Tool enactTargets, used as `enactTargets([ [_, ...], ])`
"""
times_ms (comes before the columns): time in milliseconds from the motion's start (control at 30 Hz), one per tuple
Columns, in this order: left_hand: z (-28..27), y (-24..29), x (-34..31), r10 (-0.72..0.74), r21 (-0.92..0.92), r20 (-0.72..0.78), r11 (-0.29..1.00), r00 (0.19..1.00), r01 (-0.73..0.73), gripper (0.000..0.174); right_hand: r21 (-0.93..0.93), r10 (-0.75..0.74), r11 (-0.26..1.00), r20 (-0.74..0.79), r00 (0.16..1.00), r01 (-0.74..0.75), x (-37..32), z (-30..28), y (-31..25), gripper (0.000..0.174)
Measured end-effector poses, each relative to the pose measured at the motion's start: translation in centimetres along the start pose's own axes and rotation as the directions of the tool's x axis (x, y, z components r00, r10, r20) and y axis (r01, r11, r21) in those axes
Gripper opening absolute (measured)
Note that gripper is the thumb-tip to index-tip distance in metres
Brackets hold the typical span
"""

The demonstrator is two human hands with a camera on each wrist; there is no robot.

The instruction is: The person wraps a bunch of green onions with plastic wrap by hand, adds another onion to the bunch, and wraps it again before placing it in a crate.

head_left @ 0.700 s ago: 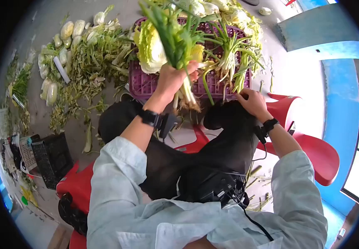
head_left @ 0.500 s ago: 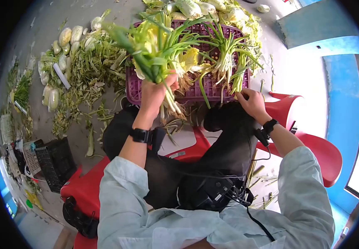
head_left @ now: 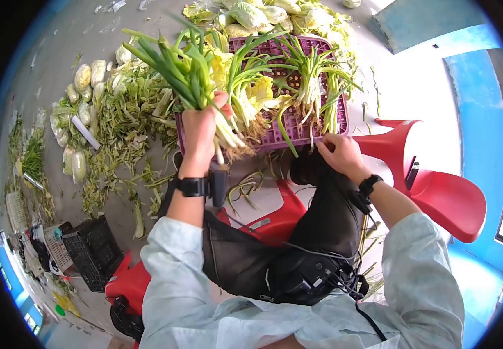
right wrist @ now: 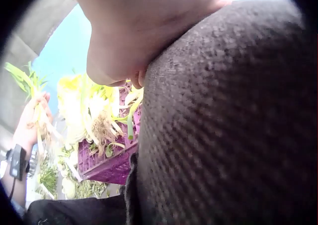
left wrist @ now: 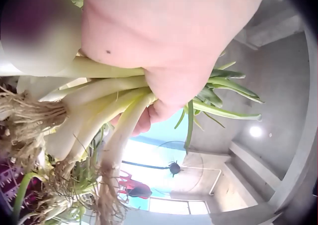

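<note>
My left hand (head_left: pixel 199 129) grips a bunch of green onions (head_left: pixel 183 72) around the white stalks, above the left side of an upturned-looking purple crate (head_left: pixel 336 119). Its green leaves point up and left, and the roots hang below the hand. In the left wrist view, thick white stalks (left wrist: pixel 117 128) end in tangled roots (left wrist: pixel 32 108). On the crate lie more green onions (head_left: pixel 308 87) and yellow cabbage leaves (head_left: pixel 261 90). My right hand (head_left: pixel 344 156) rests on the knee (right wrist: pixel 213 115) near the crate's front right corner, fingers loosely bent, holding nothing.
Napa cabbages (head_left: pixel 251 17) lie behind the crate. A heap of trimmed leaves (head_left: pixel 120 107) covers the floor on the left. A black crate (head_left: pixel 93 253) stands at lower left, a red chair (head_left: pixel 449 200) at right. Cables (head_left: pixel 344 270) run across the lap.
My left hand has drawn the green onions left and toward me, off the middle of the crate, their leaves swinging left. The right hand stays on the knee. The head view has shifted slightly.
</note>
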State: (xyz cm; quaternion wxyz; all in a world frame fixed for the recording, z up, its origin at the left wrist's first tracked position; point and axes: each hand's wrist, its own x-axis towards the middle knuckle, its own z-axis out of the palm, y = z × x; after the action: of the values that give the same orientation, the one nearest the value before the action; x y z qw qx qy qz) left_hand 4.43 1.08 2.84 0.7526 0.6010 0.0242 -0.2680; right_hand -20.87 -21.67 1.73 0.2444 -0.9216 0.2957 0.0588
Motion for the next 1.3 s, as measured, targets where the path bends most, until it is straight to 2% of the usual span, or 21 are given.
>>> enactTargets([
  [67,-0.4,-1.9,1.3,0.047,-0.058,-0.006,0.997,0.999,-0.048,0.013,0.018,0.002,1.000,-0.010,1.000,-0.002,-1.5,0.0,-0.6,0.027],
  [167,-0.7,-2.0,1.0,-0.045,-0.017,-0.059,0.999,0.997,0.044,0.014,0.010,-0.131,0.991,0.026,0.991,0.131,-3.8,1.2,-0.5,0.022],
  [233,-0.6,-1.1,0.4,-0.074,-0.092,-0.095,0.994,0.993,0.066,0.016,0.023,-0.235,0.972,0.089,0.968,0.233,-3.5,2.0,-1.1,0.020],
  [267,-0.9,-0.7,0.1,-0.084,-0.123,-0.118,0.990,0.989,0.070,0.018,0.101,-0.258,0.966,0.285,0.923,0.239,-2.8,1.8,-1.8,0.019],
  [333,-1.9,0.0,-0.3,-0.060,-0.085,-0.110,0.995,0.992,0.051,0.018,0.200,-0.286,0.957,0.510,0.811,0.211,0.1,1.0,-5.3,0.020],
  [400,-2.6,0.8,-0.7,-0.043,-0.045,-0.105,0.998,0.994,0.039,0.018,0.282,-0.354,0.921,0.314,0.881,0.270,3.5,2.3,-9.0,0.024],
  [467,-3.4,-0.2,-0.1,-0.010,-0.045,-0.140,0.999,0.990,0.004,0.018,0.385,-0.331,0.888,0.154,0.931,0.252,6.9,3.7,-12.9,0.027],
  [533,-3.6,0.0,0.6,-0.008,-0.054,-0.182,0.999,0.983,-0.002,0.019,0.508,-0.248,0.855,0.216,0.944,0.108,9.4,5.2,-15.0,0.028],
  [567,-3.8,0.4,0.7,-0.069,-0.054,-0.178,0.997,0.982,0.061,0.019,0.480,-0.244,0.872,0.262,0.934,0.093,10.7,6.3,-15.1,0.030],
  [700,-3.6,1.1,1.1,-0.060,-0.097,-0.122,0.994,0.991,0.048,0.020,0.466,-0.303,0.862,0.155,0.940,0.201,12.4,9.0,-14.8,0.033],
  [800,-2.8,0.6,1.7,-0.052,-0.043,-0.156,0.998,0.986,0.046,0.020,0.348,-0.345,0.893,0.123,0.930,0.285,12.8,9.9,-14.6,0.030],
  [900,-1.4,0.5,2.1,-0.056,-0.017,-0.139,0.998,0.989,0.054,0.021,0.253,-0.430,0.875,0.016,0.903,0.412,12.4,10.1,-14.7,0.025],
  [933,-1.0,0.5,2.2,-0.047,0.001,-0.125,0.999,0.991,0.047,0.021,0.243,-0.428,0.877,0.008,0.904,0.414,12.3,10.2,-14.7,0.023],
  [967,-0.7,0.3,2.3,-0.017,-0.005,-0.117,1.000,0.993,0.016,0.014,0.234,-0.425,0.880,0.002,0.905,0.413,12.3,10.4,-14.7,0.022],
  [1067,0.8,-0.2,2.6,0.008,0.038,-0.165,0.999,0.986,-0.002,0.016,0.231,-0.412,0.885,-0.021,0.911,0.405,13.0,11.1,-14.1,0.019],
  [1167,1.3,-0.9,2.9,0.000,0.068,-0.147,0.998,0.989,0.010,0.021,0.353,-0.391,0.856,-0.035,0.920,0.377,13.7,11.0,-13.9,0.019],
  [1300,2.2,-1.2,2.6,0.011,0.062,-0.100,0.998,0.995,-0.005,0.019,0.637,-0.374,0.678,-0.130,0.918,0.366,13.8,10.6,-12.9,0.021],
])
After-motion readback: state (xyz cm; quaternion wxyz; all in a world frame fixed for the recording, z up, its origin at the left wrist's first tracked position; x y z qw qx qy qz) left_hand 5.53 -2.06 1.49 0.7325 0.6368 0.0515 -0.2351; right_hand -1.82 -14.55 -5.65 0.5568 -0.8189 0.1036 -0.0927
